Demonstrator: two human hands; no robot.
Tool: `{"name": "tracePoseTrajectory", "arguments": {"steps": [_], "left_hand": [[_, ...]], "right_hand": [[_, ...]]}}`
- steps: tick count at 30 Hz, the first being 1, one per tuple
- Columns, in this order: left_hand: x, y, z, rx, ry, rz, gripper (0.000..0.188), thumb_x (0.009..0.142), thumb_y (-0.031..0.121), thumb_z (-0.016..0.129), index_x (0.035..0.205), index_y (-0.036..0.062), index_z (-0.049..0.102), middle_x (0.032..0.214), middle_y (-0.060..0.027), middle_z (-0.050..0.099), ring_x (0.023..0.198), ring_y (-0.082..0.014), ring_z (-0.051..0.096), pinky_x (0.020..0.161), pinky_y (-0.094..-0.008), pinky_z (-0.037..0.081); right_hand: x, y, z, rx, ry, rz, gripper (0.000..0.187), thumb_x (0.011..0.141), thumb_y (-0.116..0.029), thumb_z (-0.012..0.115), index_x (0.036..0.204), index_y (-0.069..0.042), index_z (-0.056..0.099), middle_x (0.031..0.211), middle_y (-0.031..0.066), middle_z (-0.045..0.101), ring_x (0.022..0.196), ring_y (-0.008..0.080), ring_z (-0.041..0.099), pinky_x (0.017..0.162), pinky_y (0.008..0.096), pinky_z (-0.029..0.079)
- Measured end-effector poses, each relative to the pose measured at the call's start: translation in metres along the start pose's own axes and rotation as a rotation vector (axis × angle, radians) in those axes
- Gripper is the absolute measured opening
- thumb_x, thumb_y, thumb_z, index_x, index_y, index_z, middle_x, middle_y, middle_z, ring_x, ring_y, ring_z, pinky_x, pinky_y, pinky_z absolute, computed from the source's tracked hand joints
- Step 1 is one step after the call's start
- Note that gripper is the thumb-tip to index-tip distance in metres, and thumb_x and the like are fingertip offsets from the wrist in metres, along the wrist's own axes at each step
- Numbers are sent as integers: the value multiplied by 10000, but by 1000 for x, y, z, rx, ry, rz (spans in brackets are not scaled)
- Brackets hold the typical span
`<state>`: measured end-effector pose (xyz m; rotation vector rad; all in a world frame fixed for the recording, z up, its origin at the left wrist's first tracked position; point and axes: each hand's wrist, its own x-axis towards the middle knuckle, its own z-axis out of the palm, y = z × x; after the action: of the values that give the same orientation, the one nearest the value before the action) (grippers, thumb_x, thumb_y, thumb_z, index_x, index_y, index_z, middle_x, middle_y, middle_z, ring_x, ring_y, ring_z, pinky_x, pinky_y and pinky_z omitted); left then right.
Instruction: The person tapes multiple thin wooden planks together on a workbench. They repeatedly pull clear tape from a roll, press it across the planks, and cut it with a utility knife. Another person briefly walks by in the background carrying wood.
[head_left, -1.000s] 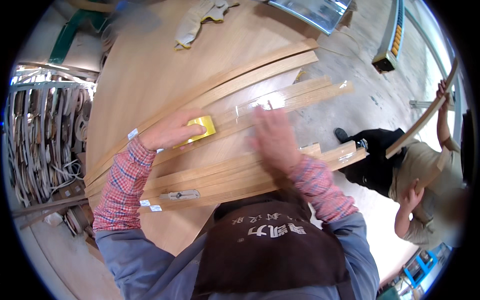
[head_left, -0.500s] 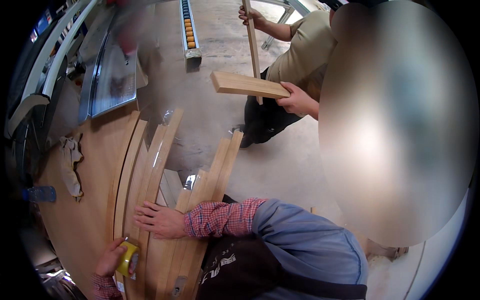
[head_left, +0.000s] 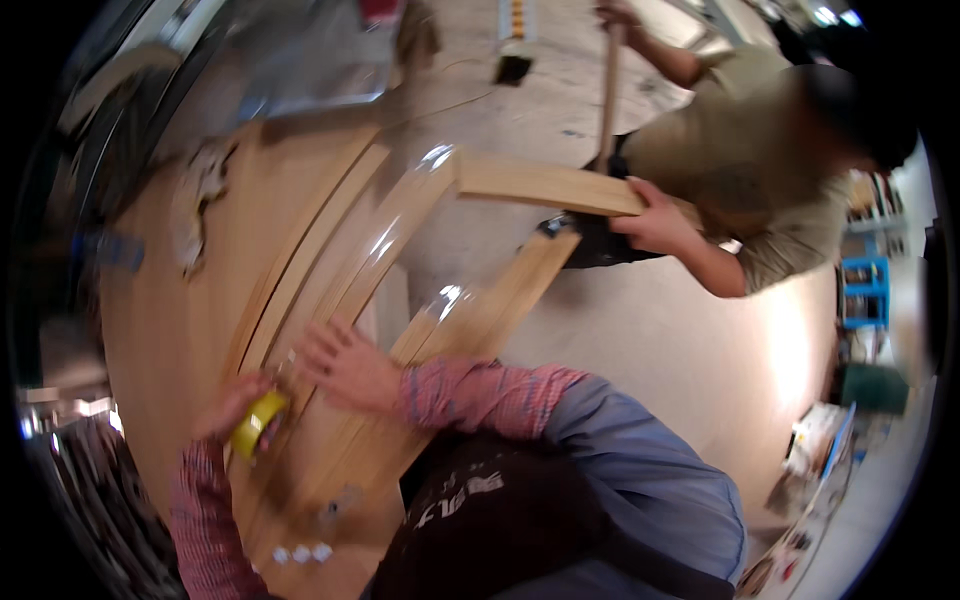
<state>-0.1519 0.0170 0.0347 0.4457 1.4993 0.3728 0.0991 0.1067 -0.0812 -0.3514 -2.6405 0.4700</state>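
My left hand (head_left: 235, 405) is closed around a roll of yellow packing tape (head_left: 258, 425), low over the wooden strips. Just right of it, my right hand (head_left: 350, 372) has its fingers spread over the strips, and blur hides whether the palm presses on them. A bundle of pale wooden strips (head_left: 405, 225) under the right hand's far side has shiny clear film near its end. A second group of strips (head_left: 515, 295) lies to the right, also with clear film. Further left is another pair of long strips (head_left: 315, 245).
A co-worker (head_left: 740, 130) stands across, holding a short board (head_left: 545, 185) over the strip ends and an upright stick (head_left: 611, 95). On the wooden table (head_left: 150, 330) lie a cloth glove (head_left: 200, 205) and a plastic bottle (head_left: 118, 250). A metal machine top (head_left: 320, 55) stands beyond.
The view has swung, so the scene sits further right and tilted. My right hand's fingers have spread wider. The tape roll stays in my left hand. The co-worker still holds both pieces.
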Motion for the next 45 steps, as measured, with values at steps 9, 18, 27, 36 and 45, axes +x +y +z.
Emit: {"name": "tracePoseTrajectory", "arguments": {"steps": [9, 18, 27, 36, 45], "left_hand": [[23, 41, 24, 139, 6, -121, 254, 1050, 320, 520, 1055, 87, 624, 753, -107, 671, 505, -192, 622, 470, -365, 549], [20, 36, 10, 204, -1, 103, 256, 1056, 304, 526, 1045, 63, 613, 709, -95, 650, 500, -180, 625, 440, -351, 538], [14, 19, 21, 138, 17, 1, 236, 1055, 246, 488, 1178, 62, 569, 767, -95, 651, 525, -175, 617, 427, -333, 532], [9, 15, 13, 54, -27, 24, 232, 1050, 210, 504, 1215, 56, 561, 775, -98, 651, 583, -170, 642, 450, -334, 550], [16, 8, 11, 75, -51, 64, 204, 1078, 218, 496, 1192, 60, 555, 882, -76, 662, 684, -150, 677, 481, -306, 565]], "right_hand": [[-2, -67, -51, 445, -271, -231, 248, 863, -175, 673, 1057, -20, 670, 1105, 120, 650, 1079, 305, 597, 960, 470, 470], [-2, -179, 40, 111, -450, -486, 240, 852, -205, 620, 971, -30, 732, 963, 95, 613, 974, 278, 556, 825, 417, 432], [-29, -172, 25, 84, -295, -441, 229, 866, -208, 628, 964, -28, 730, 991, 97, 619, 1015, 279, 573, 875, 422, 447], [-39, -81, -68, 809, -657, 371, 312, 914, -117, 695, 1199, -43, 594, 903, 215, 674, 826, 409, 698, 701, 501, 565], [7, 2, -91, 264, -247, 286, 309, 902, -72, 688, 1199, -67, 603, 957, 190, 683, 762, 413, 697, 654, 481, 550]]}}
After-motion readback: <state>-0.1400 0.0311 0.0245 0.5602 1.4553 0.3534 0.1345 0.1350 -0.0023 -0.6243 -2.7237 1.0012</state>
